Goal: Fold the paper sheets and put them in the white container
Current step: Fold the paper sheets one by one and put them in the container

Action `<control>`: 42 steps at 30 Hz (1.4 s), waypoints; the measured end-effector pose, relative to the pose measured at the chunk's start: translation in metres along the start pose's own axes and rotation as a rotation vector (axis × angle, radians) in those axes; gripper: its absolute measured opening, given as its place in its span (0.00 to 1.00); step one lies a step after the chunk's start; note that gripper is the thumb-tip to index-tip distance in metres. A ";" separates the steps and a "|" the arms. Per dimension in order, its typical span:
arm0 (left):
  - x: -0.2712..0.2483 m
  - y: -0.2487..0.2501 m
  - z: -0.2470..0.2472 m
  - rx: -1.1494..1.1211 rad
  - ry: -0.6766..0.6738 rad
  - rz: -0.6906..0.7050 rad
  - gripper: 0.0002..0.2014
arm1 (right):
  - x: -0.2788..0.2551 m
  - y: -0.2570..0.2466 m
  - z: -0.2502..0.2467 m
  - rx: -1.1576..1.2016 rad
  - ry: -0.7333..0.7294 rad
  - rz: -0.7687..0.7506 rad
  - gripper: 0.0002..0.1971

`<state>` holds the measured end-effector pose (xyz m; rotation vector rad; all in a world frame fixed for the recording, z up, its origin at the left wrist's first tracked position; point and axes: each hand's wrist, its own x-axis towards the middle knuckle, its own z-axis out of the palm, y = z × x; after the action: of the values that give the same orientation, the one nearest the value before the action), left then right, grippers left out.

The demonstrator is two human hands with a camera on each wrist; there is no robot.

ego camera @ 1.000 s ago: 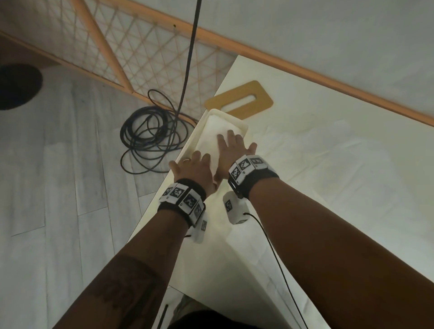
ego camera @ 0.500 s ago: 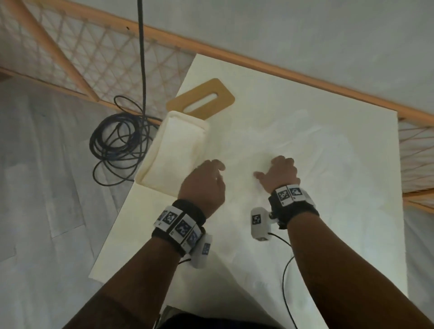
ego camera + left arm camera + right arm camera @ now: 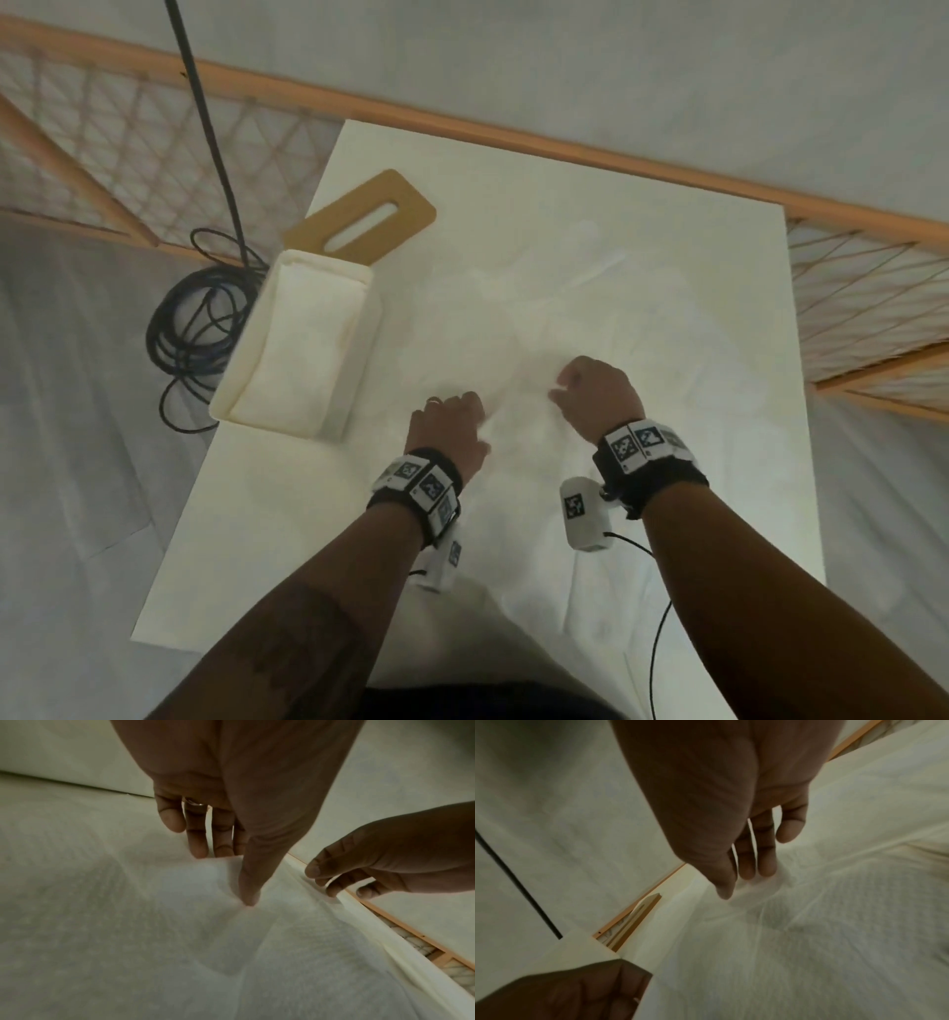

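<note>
Covering the pale table (image 3: 246, 539) is a thin, crinkled paper sheet (image 3: 642, 329); grey floor and coiled black cable (image 3: 190, 329) lie leftward. Both the left hand (image 3: 452, 426) and right hand (image 3: 598, 390) touch it with relaxed fingers, gripping nothing. The white container (image 3: 354, 354), soft-edged and rectangular, holds folded paper.

I see both hands, left hand (image 3: 452, 429) and right hand (image 3: 598, 393), over the paper sheet (image 3: 539, 318); white container (image 3: 303, 344) at nine o'clock.

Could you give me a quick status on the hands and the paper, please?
Left hand and right hand both on the paper sheet, fingers loose, no firm grip. White container already holds folded paper. Nothing in the way.
</note>
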<state>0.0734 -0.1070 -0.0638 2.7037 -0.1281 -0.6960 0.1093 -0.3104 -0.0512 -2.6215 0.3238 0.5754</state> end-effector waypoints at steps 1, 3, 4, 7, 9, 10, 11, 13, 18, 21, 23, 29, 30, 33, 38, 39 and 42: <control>-0.002 0.002 -0.001 0.001 0.017 0.011 0.13 | -0.006 0.004 -0.001 0.020 0.016 0.019 0.06; -0.010 0.005 -0.004 -0.028 0.065 0.021 0.10 | -0.018 0.009 -0.002 0.073 0.040 0.072 0.08; -0.016 0.006 -0.006 -0.066 0.092 0.020 0.09 | -0.025 0.011 -0.003 0.115 0.052 0.100 0.11; -0.035 0.009 -0.008 -0.224 0.192 0.097 0.07 | -0.040 0.018 -0.006 0.330 0.023 0.162 0.22; -0.048 0.012 -0.003 -0.234 0.200 0.239 0.06 | -0.046 0.022 -0.010 0.477 -0.017 0.158 0.28; -0.053 0.012 0.001 -0.216 0.182 0.298 0.06 | -0.049 0.024 -0.012 0.515 -0.023 0.134 0.30; -0.057 0.011 0.006 -0.204 0.154 0.335 0.07 | -0.050 0.028 -0.013 0.525 -0.029 0.100 0.31; -0.063 0.004 0.016 -0.210 0.099 0.370 0.09 | -0.053 0.035 -0.014 0.471 -0.099 0.026 0.34; -0.085 -0.013 0.037 -0.373 0.085 0.369 0.10 | -0.068 0.052 -0.001 0.265 -0.446 -0.050 0.46; -0.099 -0.012 0.037 -0.454 0.196 0.365 0.11 | -0.086 0.065 -0.001 0.598 -0.482 -0.019 0.23; -0.108 -0.008 0.032 -0.616 0.203 0.294 0.20 | -0.101 0.071 -0.008 0.894 -0.452 -0.005 0.14; -0.107 0.010 0.018 -1.420 -0.097 -0.234 0.40 | -0.117 0.087 -0.022 1.184 -0.364 -0.064 0.18; -0.102 0.013 0.015 -1.492 -0.146 -0.276 0.35 | -0.116 0.088 -0.024 1.201 -0.358 -0.062 0.18; -0.088 0.016 0.013 -1.436 -0.220 -0.259 0.26 | -0.110 0.093 -0.028 1.203 -0.322 -0.048 0.16; -0.068 0.011 0.018 -1.102 -0.078 -0.134 0.09 | -0.097 0.113 -0.026 1.175 -0.413 0.028 0.19; -0.065 0.010 0.020 -1.066 -0.060 -0.129 0.07 | -0.095 0.117 -0.026 1.165 -0.448 0.032 0.20; -0.059 0.007 0.027 -1.056 -0.040 -0.150 0.07 | -0.093 0.127 -0.023 1.046 -0.433 0.040 0.20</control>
<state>0.0089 -0.1113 -0.0567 1.6909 0.3449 -0.6104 -0.0050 -0.4204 -0.0375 -1.4552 0.3935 0.7104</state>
